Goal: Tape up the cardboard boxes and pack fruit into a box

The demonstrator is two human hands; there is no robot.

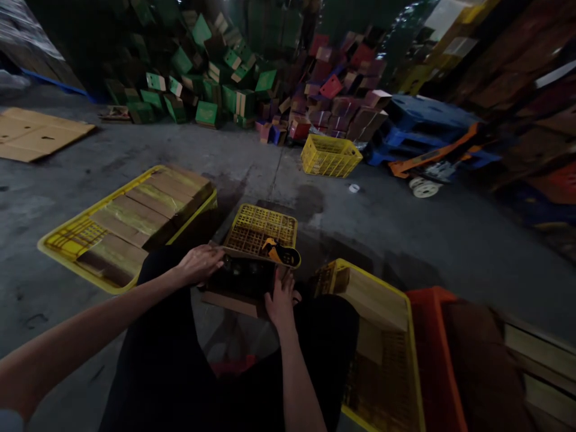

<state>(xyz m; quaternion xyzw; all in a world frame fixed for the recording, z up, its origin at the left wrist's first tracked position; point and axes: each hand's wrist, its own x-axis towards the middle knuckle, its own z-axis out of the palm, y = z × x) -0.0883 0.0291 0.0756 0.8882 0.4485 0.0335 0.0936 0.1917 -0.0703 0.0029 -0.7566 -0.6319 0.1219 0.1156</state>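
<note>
At far left, a flattened cardboard sheet (40,135) lies on the floor. Nearer, a yellow crate (77,239) holds a row of closed cardboard cartons (135,216) bearing shiny yellowish tape, with part of its slatted base showing at the left end. Beyond it, green boxes (209,113) lie in a jumbled heap.

Next comes the left hand (201,264), palm down at the left edge of an open box (231,303); its fingers lie close together and slightly bent, and whether they grip the edge I cannot tell. The box sits between the person's knees; its inside is dark, with a few paler rounded shapes that are too dim to name. Just past it, a yellow lattice crate (265,219) carries a black-and-yellow hand tool (284,253). The right hand (281,298) touches the box's right edge, fingers extended and thumb apart; its hold is unclear too.

Farther back stands another yellow crate (330,157), its contents hidden. At right, a large yellow crate (410,312) contains a cardboard box (375,300) along its far side, beside a red crate (443,295).
</note>
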